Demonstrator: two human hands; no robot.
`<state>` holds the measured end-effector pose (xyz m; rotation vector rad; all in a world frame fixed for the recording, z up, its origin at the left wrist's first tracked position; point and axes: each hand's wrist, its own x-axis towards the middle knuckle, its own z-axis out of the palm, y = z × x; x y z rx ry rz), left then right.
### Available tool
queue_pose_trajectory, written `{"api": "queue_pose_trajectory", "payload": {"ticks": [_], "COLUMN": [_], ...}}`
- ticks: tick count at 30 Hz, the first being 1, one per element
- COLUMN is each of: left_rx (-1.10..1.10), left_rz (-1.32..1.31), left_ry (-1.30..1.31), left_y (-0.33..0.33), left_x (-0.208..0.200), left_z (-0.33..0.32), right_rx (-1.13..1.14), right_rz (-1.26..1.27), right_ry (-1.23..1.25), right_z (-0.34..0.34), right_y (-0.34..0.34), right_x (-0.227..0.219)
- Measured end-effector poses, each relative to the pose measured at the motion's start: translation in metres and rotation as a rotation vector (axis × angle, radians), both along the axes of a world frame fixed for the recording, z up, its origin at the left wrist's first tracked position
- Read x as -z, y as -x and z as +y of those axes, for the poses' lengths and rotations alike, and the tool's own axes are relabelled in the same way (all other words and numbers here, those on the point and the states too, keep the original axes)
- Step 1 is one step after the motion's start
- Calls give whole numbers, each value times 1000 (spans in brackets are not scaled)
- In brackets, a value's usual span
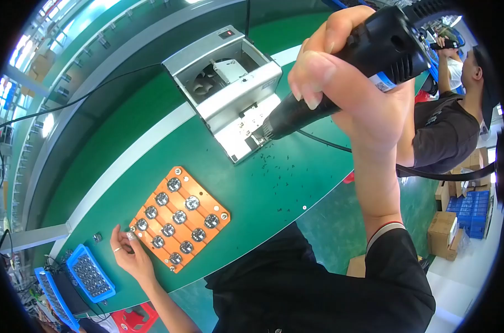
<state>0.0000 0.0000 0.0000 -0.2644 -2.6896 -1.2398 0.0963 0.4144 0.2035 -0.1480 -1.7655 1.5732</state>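
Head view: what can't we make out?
All in the head view:
- Tip of the black cylindrical power tool: obscured by its dark nose; contact with the silver metal box unclear.
- Tool's grip: hidden by the right hand.
- Black ribbed cable: lost at the dark upper-right rim.
- Scattered black specks on the green table: too small to identify.
- Whether the left hand touches the orange rectangular plate: too small to tell.

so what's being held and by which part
Right hand: black power tool, gripped around its body behind the tapered nose. Left hand: at the edge of the orange tray; can't tell whether it holds anything.
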Motion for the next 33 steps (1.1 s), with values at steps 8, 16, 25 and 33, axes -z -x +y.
{"api": "queue_pose_trajectory", "payload": {"ticks": [8,16,25,33], "left_rx": [5,-1,4,0], "left_rz": [-1,15,4,-7], "left_ry": [-16,-22,-35,-34], "left_y": [-5,-5,-4,-4], "left_x": [3,3,2,-1], "left_z": [4,3,1,3], "right_rx": [-130,-167,-71,-47], "right_rz": [99,-7,213,207], "right_ry": [19,-50,272,244], "right_z": [-7,7,-5,-9], "right_y": [7,0,4,8], "right_x": [11,11,2,8]}}
